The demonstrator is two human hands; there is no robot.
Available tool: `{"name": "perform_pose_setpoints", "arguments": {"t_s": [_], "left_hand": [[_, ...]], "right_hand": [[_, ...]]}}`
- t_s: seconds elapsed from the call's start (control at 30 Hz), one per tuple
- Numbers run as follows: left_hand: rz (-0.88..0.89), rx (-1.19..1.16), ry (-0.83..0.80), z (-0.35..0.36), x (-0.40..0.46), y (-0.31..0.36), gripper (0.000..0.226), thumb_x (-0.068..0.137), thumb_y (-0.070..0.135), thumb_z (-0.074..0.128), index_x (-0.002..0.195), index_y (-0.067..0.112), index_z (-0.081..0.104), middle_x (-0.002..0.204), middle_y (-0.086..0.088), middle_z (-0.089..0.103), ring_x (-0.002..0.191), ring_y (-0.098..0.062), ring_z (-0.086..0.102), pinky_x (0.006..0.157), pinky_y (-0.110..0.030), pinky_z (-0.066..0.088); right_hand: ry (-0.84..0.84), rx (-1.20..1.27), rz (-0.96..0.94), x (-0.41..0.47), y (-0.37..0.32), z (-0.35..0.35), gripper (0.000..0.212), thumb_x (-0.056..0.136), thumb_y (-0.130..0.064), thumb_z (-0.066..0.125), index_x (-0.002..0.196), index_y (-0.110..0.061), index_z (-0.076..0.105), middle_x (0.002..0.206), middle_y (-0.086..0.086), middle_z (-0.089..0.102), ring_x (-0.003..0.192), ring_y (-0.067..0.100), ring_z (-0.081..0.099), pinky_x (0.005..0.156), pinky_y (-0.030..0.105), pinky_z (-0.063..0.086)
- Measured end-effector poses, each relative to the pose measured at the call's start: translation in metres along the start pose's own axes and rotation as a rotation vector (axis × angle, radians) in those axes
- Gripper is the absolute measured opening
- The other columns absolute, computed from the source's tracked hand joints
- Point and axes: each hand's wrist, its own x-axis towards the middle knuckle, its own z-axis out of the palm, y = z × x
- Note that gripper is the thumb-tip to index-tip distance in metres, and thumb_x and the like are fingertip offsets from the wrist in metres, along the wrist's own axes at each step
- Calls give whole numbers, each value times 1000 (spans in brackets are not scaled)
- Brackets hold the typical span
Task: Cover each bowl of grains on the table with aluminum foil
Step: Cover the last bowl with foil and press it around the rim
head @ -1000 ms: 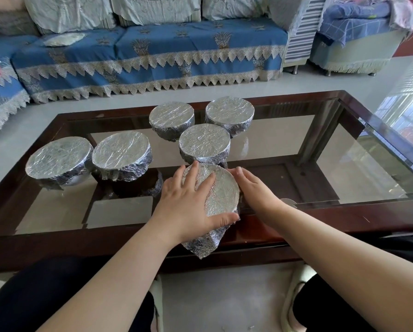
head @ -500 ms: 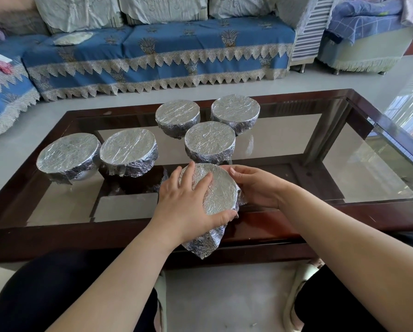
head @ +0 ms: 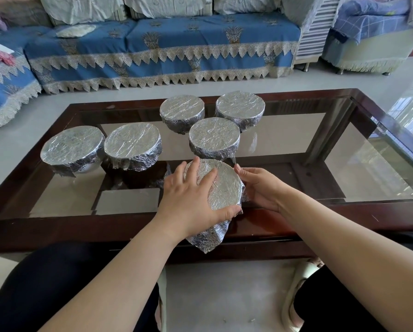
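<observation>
Several foil-covered bowls stand on the glass table [head: 344, 218]. The nearest bowl [head: 224, 185] sits at the table's front edge, its foil smooth on top. A loose foil flap [head: 207, 238] hangs over the wooden rim below it. My left hand [head: 188, 200] lies flat on the foil top, fingers spread, thumb pressed along the near rim. My right hand [head: 260, 188] cups the bowl's right side, fingers curled round the foil there. The grains are hidden under the foil.
Five other wrapped bowls: two at the left [head: 72, 147] [head: 132, 146], one in the middle [head: 213, 137], two at the back [head: 182, 111] [head: 240, 109]. A blue-covered sofa [head: 176, 44] and an armchair [head: 368, 39] stand beyond the table.
My right hand has slid from the bowl's far right rim down round its right side. My left hand stays pressed on the foil top. The bowls have not moved.
</observation>
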Motion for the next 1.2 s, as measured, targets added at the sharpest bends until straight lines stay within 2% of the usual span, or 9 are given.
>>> {"name": "perform_pose_setpoints", "arguments": {"t_s": [0.1,0.2,0.3,0.4,0.53,0.67,0.8,1.0,1.2], "left_hand": [[-2,1,1,0,0,1,102,73,92,30,156,38,7,166,0,-13,150,-26,-14,119,-52,2],[-1,1,11,1,1,1,102,72,92,30,156,38,9,166,-2,-12,151,-26,-12,119,-52,2],[-1,4,10,1,2,0,103,71,92,28,156,38,9,166,-1,-12,151,-27,-12,119,-52,3],[0,4,13,2,2,0,102,72,92,30,156,38,9,166,-1,-11,151,-27,-11,119,-52,3],[0,3,17,4,3,0,102,72,92,29,156,38,10,166,-1,-11,151,-27,-11,119,-52,2],[-1,7,19,4,3,-1,106,67,94,22,156,38,9,166,-1,-11,150,-27,-11,119,-52,2],[-1,8,30,5,3,-1,112,60,97,12,156,39,9,166,-1,-10,150,-27,-10,119,-52,3],[-7,7,26,3,2,1,105,68,93,23,156,39,10,166,-1,-11,150,-26,-11,119,-51,2],[-24,13,44,5,2,1,108,64,96,17,155,39,11,166,-1,-9,151,-29,-8,119,-52,4]], "right_hand": [[55,-106,-66,-2,1,6,68,80,-45,64,118,11,59,101,20,65,92,31,60,90,44,44],[134,-267,-134,1,6,10,47,93,-44,55,99,2,66,78,8,67,70,20,60,73,36,48],[194,-397,-187,3,6,11,36,101,-36,49,77,-12,62,58,-9,58,52,6,49,58,24,40],[246,-485,-212,5,5,11,37,100,-36,51,68,-19,54,52,-11,50,47,6,41,53,25,35],[279,-504,-206,6,6,12,36,99,-36,54,68,-17,52,53,-7,47,44,7,39,47,23,34],[274,-416,-149,7,5,13,36,98,-36,57,69,-15,54,55,-1,50,45,12,43,46,24,37],[268,-430,-128,11,7,12,20,96,-25,62,78,-15,64,67,2,63,59,16,53,58,31,43],[231,-399,-144,11,2,15,7,91,-8,66,87,-13,68,78,4,69,67,16,62,69,34,52],[288,-450,-157,14,-2,15,7,86,-11,72,81,-15,73,68,-1,70,58,10,62,57,25,50]]}}
